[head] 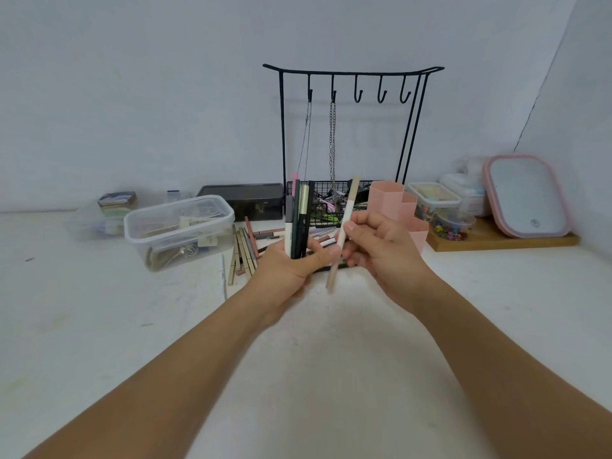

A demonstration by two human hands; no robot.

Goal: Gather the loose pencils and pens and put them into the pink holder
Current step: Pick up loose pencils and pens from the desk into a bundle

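Observation:
My left hand (288,270) grips an upright bundle of pens (298,220), dark and white ones, above the white table. My right hand (374,246) pinches a single beige-and-white pencil (344,223), tilted, just right of the bundle. The pink holder (397,207), stepped with hexagonal cups, stands right behind my right hand and looks empty from here. More loose pencils and pens (245,250) lie in a heap on the table left of my left hand and behind it.
A black wire rack (351,94) with hooks, chains and a basket stands at the back. A clear plastic box (180,230) sits at left, a black case (245,200) behind it. Small tubs and a pink-rimmed lid (526,197) rest on a wooden board (503,241) at right.

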